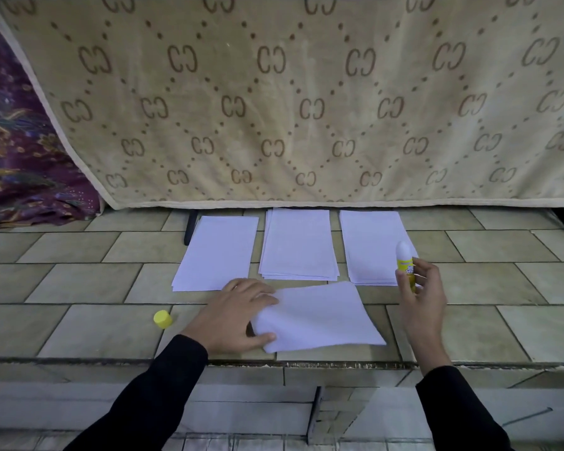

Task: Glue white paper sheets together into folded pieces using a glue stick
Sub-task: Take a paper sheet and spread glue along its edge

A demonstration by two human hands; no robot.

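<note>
A beige patterned blanket (306,102) hangs behind the tiled ledge (79,281), perhaps a counter.

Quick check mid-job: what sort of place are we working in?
Probably a home, worked on a tiled ledge or floor rather than a desk: pale tiles carry the paper stacks, a beige patterned blanket hangs behind, and purple floral fabric lies at left.

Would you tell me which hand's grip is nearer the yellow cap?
Left. The left grip holds the folded paper just right of the yellow cap; the right grip holds the glue stick farther right.
</note>
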